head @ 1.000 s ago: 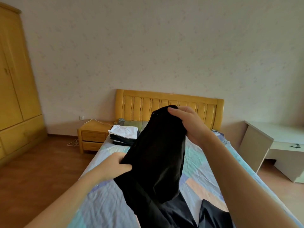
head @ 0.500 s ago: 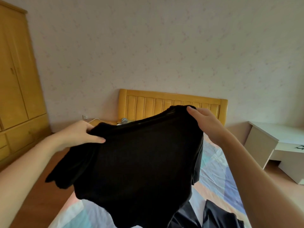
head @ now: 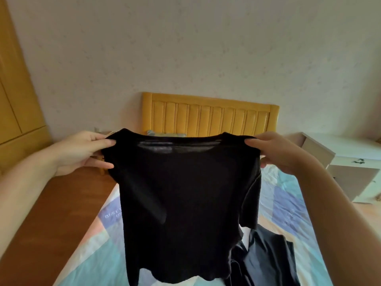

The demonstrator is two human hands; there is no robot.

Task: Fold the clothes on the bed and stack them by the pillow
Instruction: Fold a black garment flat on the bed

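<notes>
Held up across the middle of the frame: a black T-shirt, spread flat and hanging, neckline on top, hem drooping toward the lower centre. At centre left, the left hand, thumb over the shirt's shoulder and fingers curled behind, grip closed on the cloth. At centre right, the right hand, likewise pinching the other shoulder, grip closed on the fabric. Behind and below the shirt, the bed with a patchwork sheet of blue, teal and peach, running from the bottom edge up toward the centre. At lower right on the bed, just beside the hanging hem, another dark garment lying crumpled. Above the neckline at centre, a yellow wooden headboard, with a sliver of greenish pillow just over the collar. At the left edge, a yellow wardrobe and brown wooden floor. At right, a white desk surface carrying a small dark object, too small to identify.
</notes>
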